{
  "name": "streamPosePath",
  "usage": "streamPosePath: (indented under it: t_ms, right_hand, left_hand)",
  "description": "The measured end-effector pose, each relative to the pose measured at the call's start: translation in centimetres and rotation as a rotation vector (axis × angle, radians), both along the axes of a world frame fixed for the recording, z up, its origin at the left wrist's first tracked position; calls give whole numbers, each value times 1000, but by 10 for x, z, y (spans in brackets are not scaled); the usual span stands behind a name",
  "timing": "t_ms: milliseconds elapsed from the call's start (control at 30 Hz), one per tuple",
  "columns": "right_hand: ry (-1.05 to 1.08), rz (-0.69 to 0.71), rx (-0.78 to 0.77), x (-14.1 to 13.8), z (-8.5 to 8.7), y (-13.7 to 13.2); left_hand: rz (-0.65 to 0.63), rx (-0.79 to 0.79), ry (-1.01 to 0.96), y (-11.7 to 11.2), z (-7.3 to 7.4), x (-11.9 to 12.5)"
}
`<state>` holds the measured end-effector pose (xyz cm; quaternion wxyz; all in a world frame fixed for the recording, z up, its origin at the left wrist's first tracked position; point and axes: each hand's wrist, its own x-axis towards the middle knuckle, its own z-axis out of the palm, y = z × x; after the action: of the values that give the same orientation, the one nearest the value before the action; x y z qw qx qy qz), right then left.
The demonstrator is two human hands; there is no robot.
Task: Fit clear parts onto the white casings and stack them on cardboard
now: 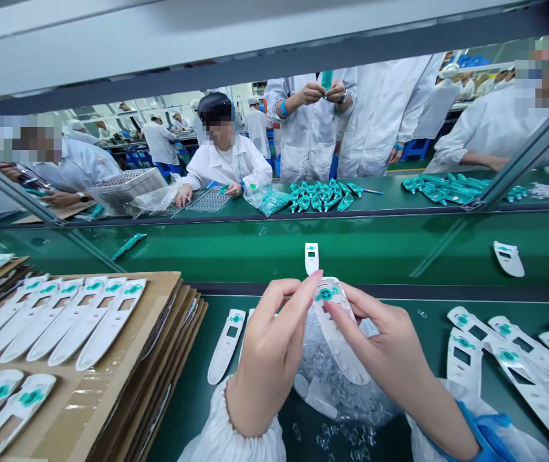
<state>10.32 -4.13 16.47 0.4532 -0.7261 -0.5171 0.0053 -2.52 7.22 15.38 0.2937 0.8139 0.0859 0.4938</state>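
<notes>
A long white plastic casing (344, 350) with a teal button piece (325, 294) at its upper end is held up in front of me, its inner side facing me. My right hand (390, 343) grips its right edge, thumb near the teal piece. The fingertips of my left hand (272, 346) are closed at its upper left rim. Directly below lies a clear plastic bag (375, 401) of small transparent parts. Several loose clear pieces (346, 441) are scattered in front of it. Left of the bag rests another white casing (226, 346), and my left hand partly hides one more.
Stacked cardboard sheets (159, 333) at left carry rows of casings. More casings (464, 359) lie at right. Across the green belt (236, 247), which bears a small casing (312, 258), co-workers in white coats work near piled teal casings (322, 196). A metal shelf beam (255, 38) crosses overhead.
</notes>
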Motion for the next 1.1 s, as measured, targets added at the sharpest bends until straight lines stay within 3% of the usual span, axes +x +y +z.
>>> streamPosePath:
  t_ms: [333,533,700,967,1100]
  right_hand:
    - [-209,10,68,-3,-10,1]
    - [-199,20,37,-3,-10,-2]
    - [-155,45,16,-4,-10,-1]
    - [-87,61,-18,-7,-12,-3]
    - [-102,49,-29,-5,-13,-2]
  left_hand:
    - [183,279,-37,-2,-5,7]
    - [191,248,-29,-4,-7,10]
    - [302,232,2,-5,-10,12]
    - [372,276,55,-9,-10,12]
    - [357,252,56,-9,-11,12]
